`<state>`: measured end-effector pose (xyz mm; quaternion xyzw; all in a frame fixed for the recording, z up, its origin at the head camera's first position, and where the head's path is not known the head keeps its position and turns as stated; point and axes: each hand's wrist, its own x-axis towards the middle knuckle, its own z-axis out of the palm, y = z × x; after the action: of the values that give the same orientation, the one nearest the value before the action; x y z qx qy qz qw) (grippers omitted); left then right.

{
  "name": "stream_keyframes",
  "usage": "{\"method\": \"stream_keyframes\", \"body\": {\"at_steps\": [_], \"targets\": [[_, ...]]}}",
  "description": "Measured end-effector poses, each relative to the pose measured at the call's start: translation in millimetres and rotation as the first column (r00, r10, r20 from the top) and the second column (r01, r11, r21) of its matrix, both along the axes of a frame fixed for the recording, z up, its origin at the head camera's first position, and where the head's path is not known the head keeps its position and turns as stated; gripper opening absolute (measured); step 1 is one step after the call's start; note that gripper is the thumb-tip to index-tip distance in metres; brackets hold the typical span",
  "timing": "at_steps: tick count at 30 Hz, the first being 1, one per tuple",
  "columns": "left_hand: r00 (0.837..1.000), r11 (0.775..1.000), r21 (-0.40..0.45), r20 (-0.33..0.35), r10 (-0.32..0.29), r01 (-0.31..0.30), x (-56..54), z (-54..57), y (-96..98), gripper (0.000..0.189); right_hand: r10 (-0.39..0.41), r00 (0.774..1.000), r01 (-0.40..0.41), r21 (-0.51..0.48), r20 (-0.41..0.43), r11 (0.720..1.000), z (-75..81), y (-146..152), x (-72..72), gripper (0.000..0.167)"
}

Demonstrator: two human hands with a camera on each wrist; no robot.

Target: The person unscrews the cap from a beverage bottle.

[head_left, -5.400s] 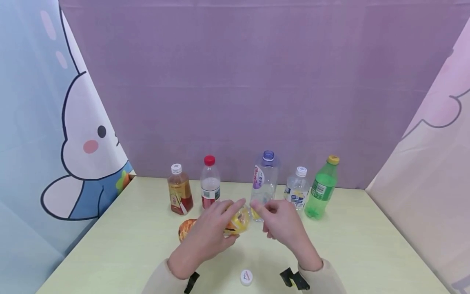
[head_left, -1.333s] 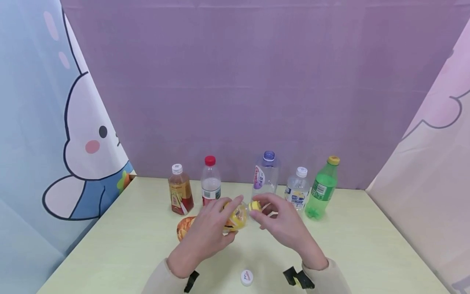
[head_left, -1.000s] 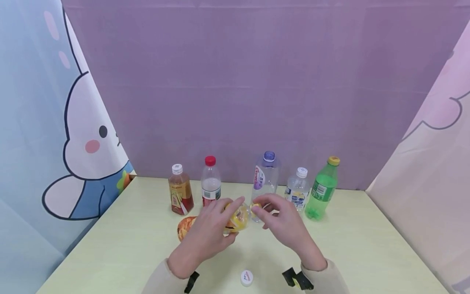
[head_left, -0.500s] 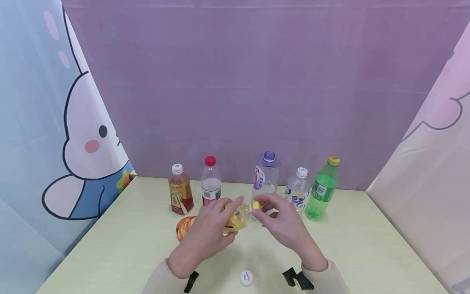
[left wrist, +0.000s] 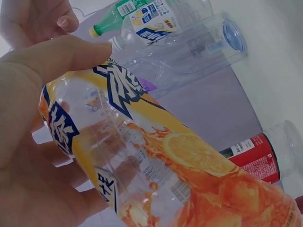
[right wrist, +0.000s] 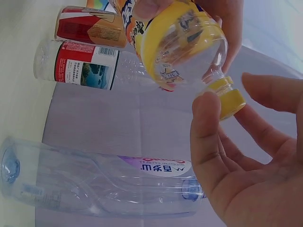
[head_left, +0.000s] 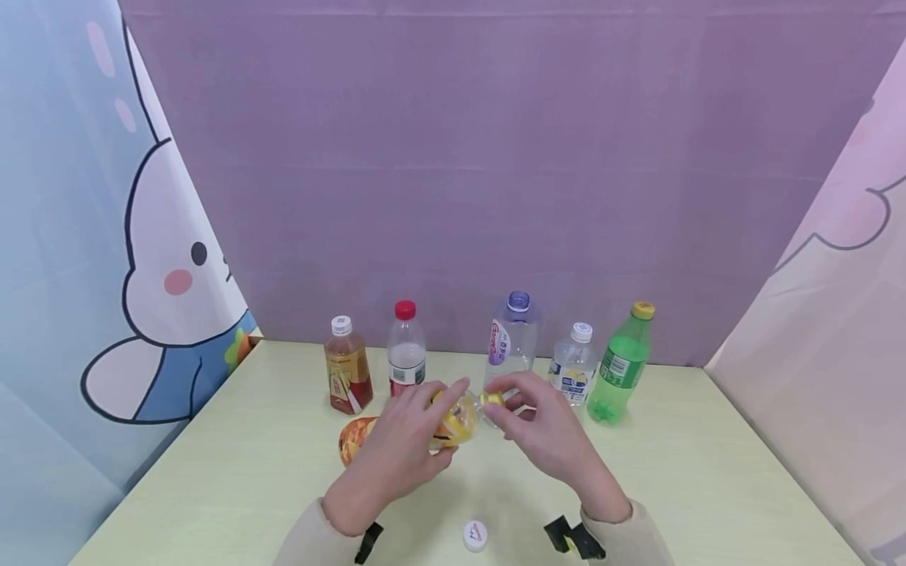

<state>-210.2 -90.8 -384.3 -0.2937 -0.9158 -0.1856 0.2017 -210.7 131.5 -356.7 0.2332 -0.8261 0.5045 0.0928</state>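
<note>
Your left hand (head_left: pixel 403 440) has its fingers wrapped round the tea bottle (left wrist: pixel 165 156), which is tipped nearly level, its neck toward your right hand (head_left: pixel 548 428). At that neck sits the yellow cap (right wrist: pixel 232 102): your right thumb lies against it, the fingers half curled, the index tip just off it; whether the others grip it, I cannot tell. A white cap (head_left: pixel 476 535) lies on the counter (head_left: pixel 708 472) nearer you. Behind stand a brown drink bottle (head_left: pixel 347 373), red-capped bottle (head_left: pixel 406 354), tall bluish bottle (head_left: pixel 513 346), lemon-label bottle (head_left: pixel 572 369) and green bottle (head_left: pixel 621 365).
</note>
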Motion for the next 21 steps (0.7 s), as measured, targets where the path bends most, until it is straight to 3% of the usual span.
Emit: {"method": "stream_keyframes", "body": {"at_steps": [5,21], "targets": [[1.0,1.0,-0.001,-0.001,-0.008,0.008,0.7,0.4,0.7,0.09,-0.026,0.999,0.027,0.021,-0.018,0.999,-0.7,-0.9,-0.7,0.017],[1.0,1.0,-0.017,0.004,0.004,-0.004,2.4,1.6,1.0,0.089,-0.025,0.999,0.022,0.068,0.046,0.997,0.8,3.4,-1.4,0.031]]}}
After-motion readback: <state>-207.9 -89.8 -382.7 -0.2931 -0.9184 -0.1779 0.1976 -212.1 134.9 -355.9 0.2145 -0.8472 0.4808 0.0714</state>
